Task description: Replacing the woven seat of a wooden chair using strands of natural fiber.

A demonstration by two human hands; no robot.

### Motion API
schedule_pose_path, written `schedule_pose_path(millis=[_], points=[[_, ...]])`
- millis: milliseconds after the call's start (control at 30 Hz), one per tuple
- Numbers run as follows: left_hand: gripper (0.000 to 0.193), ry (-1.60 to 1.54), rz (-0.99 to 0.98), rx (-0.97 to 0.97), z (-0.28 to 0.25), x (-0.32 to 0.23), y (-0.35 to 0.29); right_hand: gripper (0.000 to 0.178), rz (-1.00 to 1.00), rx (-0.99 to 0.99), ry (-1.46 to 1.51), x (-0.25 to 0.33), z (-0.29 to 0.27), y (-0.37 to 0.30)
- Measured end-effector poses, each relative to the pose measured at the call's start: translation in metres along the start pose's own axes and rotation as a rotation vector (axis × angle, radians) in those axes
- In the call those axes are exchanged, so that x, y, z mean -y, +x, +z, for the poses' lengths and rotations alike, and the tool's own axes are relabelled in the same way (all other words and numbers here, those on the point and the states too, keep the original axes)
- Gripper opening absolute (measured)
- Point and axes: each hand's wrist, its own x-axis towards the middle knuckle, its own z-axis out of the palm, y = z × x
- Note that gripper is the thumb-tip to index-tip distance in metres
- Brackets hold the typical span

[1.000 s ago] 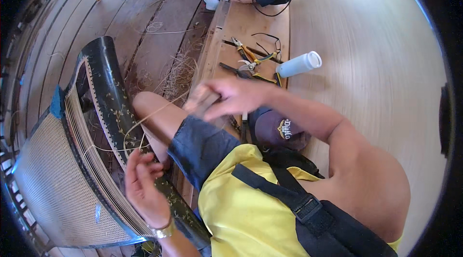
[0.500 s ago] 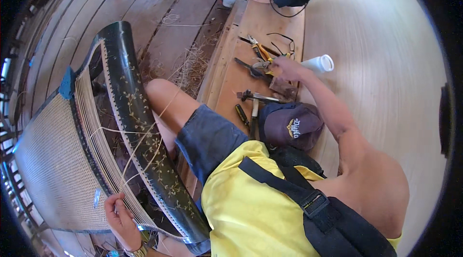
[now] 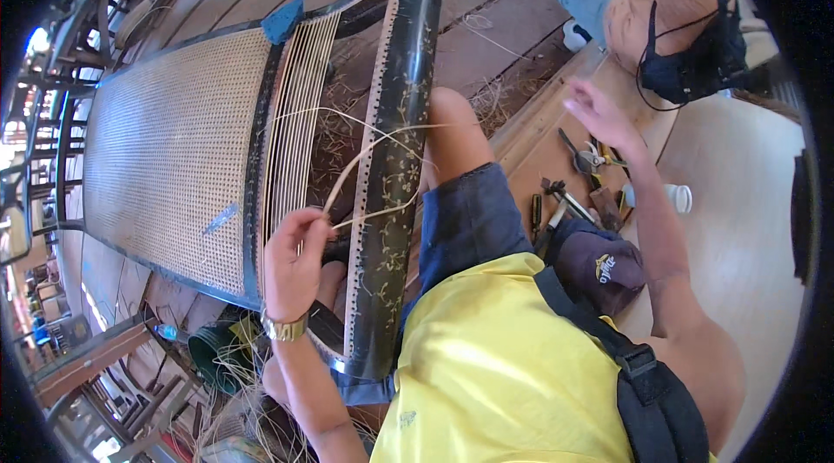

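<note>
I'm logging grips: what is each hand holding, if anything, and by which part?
The left hand pinches a strand between its fingertips, with lengths trailing out; whether an end is there cannot be told. The right hand seems to hold nothing.

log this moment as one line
left hand: holding cane strand | right hand: looks empty, near tools | black frame: partly woven | cap: beside tools

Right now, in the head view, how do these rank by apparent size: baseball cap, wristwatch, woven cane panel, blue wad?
1. Woven cane panel
2. Baseball cap
Wristwatch and blue wad: too alike to rank, both smaller.
</note>
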Motion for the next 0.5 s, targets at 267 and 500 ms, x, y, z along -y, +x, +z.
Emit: schedule_pose_path(millis=[267, 500], points=[[0.012, 0.027, 0.112, 0.179, -0.009, -0.057, -0.020, 0.027, -0.271, 1.107, 0.593, 0.264, 0.082, 0.006], [0.017, 0.468, -0.322, -0.057, -0.185, -0.001, -0.110, 0.020, -0.414, 0.743, 0.143, 0.169, 0.087, 0.062]])
